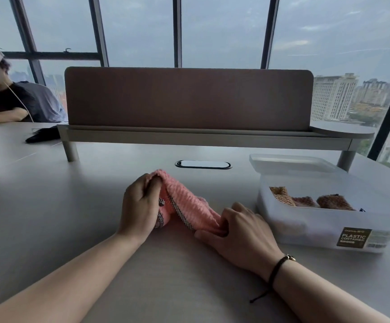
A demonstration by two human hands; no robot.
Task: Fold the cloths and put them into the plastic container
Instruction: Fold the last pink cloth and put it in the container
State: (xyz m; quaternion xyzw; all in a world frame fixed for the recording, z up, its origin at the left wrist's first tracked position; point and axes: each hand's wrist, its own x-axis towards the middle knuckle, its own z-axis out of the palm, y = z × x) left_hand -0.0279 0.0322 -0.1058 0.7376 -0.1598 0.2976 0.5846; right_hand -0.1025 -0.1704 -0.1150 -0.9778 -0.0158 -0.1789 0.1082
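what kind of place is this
Most likely a high-rise office: a shared desk with a divider screen and cable port, plus floor-to-ceiling windows overlooking city buildings.

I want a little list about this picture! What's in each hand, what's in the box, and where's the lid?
left hand: gripping one end of the pink cloth, lifted off the table
right hand: pinching the other end, low near the table
plastic container: open, to the right of the hands
inside container: brownish folded cloths
lid: lying behind the container
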